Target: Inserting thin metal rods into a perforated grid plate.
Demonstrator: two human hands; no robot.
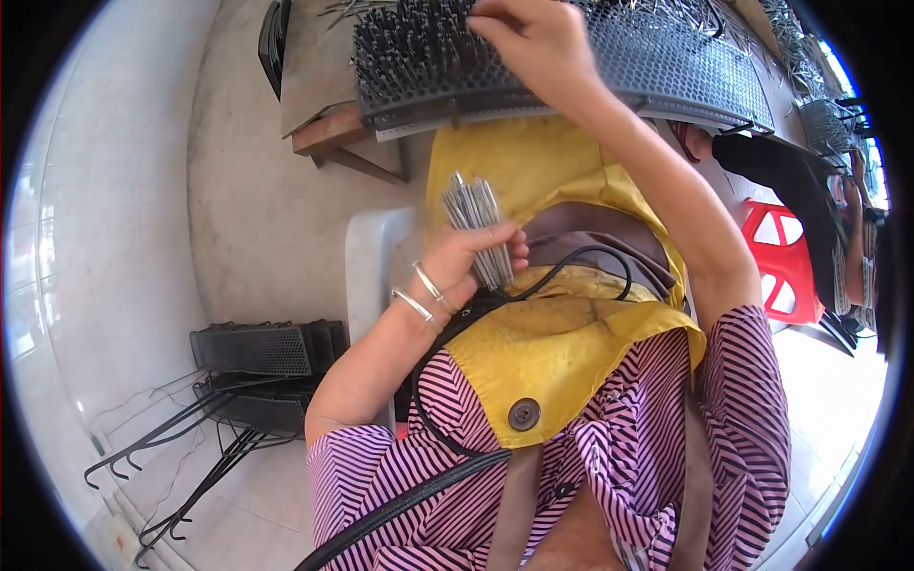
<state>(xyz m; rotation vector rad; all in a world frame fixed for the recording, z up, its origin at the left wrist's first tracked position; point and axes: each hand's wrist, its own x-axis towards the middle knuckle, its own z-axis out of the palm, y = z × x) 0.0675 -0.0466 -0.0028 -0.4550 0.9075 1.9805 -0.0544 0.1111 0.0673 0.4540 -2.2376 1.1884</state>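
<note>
My left hand is wrapped round a bundle of thin silver metal rods, held upright in front of my apron. My right hand reaches over a dark perforated rack, thumb and fingers pinched together. Whatever the pinch holds is too small to make out. Many dark-tipped rods stand upright in the rack's holes on its left part, just beside my right fingertips. Toward the right, the rack's surface shows bare holes.
A wooden bench supports the rack's left end. Dark perforated racks with long hooked bars are stacked on the floor at left. At right are a red plastic stool and another person's dark sleeve. A black cable crosses my lap.
</note>
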